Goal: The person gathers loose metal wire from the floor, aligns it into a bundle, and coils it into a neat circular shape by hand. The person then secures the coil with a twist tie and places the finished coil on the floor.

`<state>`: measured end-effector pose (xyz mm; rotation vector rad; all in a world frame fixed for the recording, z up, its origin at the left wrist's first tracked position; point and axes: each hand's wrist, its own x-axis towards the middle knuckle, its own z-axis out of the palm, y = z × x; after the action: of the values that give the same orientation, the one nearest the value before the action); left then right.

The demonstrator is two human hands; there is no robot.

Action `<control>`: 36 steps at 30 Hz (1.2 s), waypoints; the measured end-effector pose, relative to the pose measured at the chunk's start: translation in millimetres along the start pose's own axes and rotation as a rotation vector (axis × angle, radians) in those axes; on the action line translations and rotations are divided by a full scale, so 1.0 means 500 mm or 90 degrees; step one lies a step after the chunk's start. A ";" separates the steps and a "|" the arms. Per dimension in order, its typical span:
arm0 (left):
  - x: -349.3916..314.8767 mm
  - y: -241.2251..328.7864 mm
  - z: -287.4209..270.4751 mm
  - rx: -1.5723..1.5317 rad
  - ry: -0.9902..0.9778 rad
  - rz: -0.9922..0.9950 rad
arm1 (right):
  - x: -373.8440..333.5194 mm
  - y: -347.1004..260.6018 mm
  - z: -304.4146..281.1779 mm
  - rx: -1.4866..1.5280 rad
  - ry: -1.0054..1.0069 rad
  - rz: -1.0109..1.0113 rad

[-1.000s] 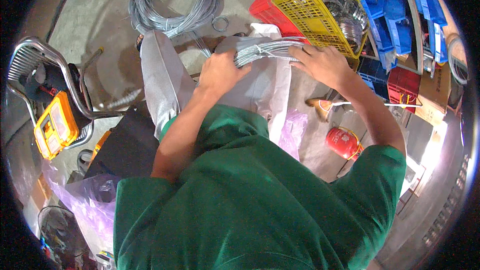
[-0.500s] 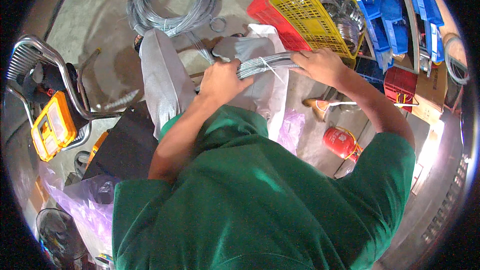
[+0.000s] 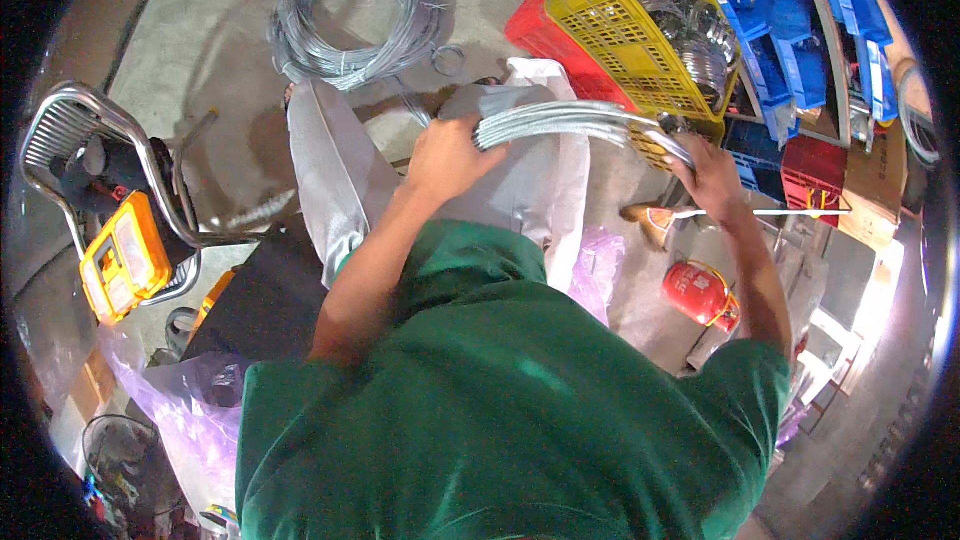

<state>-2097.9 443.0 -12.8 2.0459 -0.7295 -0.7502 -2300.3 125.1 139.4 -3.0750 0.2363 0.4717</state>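
Note:
A thick bundle of grey metal wire (image 3: pixel 570 120) arches over my lap from one hand to the other. My left hand (image 3: pixel 447 158) is closed round its left end. At the right end the wire bends downward into my right hand (image 3: pixel 712 178), whose fingers are wrapped round it and partly hidden. Beyond my knees a large tied coil of the same grey wire (image 3: pixel 300 45) lies on the floor. Thin strands run from near that coil toward my left hand.
At the far right, a tilted yellow crate (image 3: pixel 590 15) of shiny wire coils leans by a red crate (image 3: pixel 530 25). Blue bins (image 3: pixel 795 60) line a shelf. A broom (image 3: pixel 655 220) and a red fire extinguisher (image 3: pixel 700 292) are right of me. A metal chair (image 3: pixel 120 120) and a yellow case (image 3: pixel 125 255) are left.
My right hand has moved right and downward, and a longer stretch of the wire bundle shows between my hands. The white tie on the bundle no longer shows. My left hand keeps its hold.

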 end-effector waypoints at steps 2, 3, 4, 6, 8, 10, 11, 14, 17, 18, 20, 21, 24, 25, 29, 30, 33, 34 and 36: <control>0.024 -0.002 -0.005 -0.030 0.018 -0.012 | -0.019 -0.002 0.038 0.105 0.102 0.086; 0.029 0.000 -0.014 -0.054 0.064 0.021 | -0.029 -0.011 0.065 0.171 0.179 0.147; 0.037 0.005 -0.028 -0.081 0.080 0.036 | -0.039 -0.024 0.092 0.207 0.198 0.210; 0.060 0.029 -0.074 -0.109 0.089 0.040 | -0.039 -0.058 0.145 0.309 0.252 0.350; 0.077 0.069 -0.140 -0.100 0.130 0.038 | -0.034 -0.107 0.183 0.463 0.275 0.366; 0.081 0.131 -0.206 -0.210 0.195 0.041 | -0.005 -0.174 0.208 0.658 0.276 0.405; 0.080 0.161 -0.247 -0.247 0.185 0.023 | 0.013 -0.204 0.210 0.691 0.280 0.341; 0.058 0.249 -0.346 -0.371 0.197 0.042 | 0.096 -0.306 0.200 0.810 0.294 0.261; 0.024 0.316 -0.392 -0.432 0.216 0.091 | 0.198 -0.400 0.172 0.862 0.369 0.064; 0.013 0.332 -0.398 -0.450 0.219 0.105 | 0.233 -0.428 0.163 0.895 0.345 0.029; 0.002 0.361 -0.409 -0.477 0.237 0.127 | 0.296 -0.465 0.142 0.922 0.329 -0.053; -0.003 0.369 -0.413 -0.486 0.254 0.125 | 0.315 -0.478 0.137 0.922 0.324 -0.081; -0.020 0.369 -0.439 -0.479 0.299 0.111 | 0.343 -0.459 0.136 1.007 0.389 -0.017; -0.026 0.360 -0.450 -0.509 0.309 0.121 | 0.344 -0.443 0.141 1.048 0.411 0.022; -0.058 0.280 -0.483 -0.601 0.326 0.107 | 0.301 -0.425 0.208 0.984 0.178 0.262; -0.064 0.252 -0.488 -0.630 0.336 0.083 | 0.297 -0.442 0.233 1.092 0.120 0.237; -0.084 0.167 -0.512 -0.626 0.408 0.036 | 0.302 -0.501 0.312 1.377 -0.069 0.248; -0.089 0.139 -0.522 -0.622 0.421 0.037 | 0.302 -0.506 0.339 1.369 -0.085 0.306; -0.105 0.080 -0.536 -0.630 0.514 -0.022 | 0.298 -0.514 0.386 1.399 -0.101 0.333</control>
<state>-1948.0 592.5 164.3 1.2403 0.1552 -0.1570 -2177.9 366.0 -89.6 -0.8092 0.7826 0.1320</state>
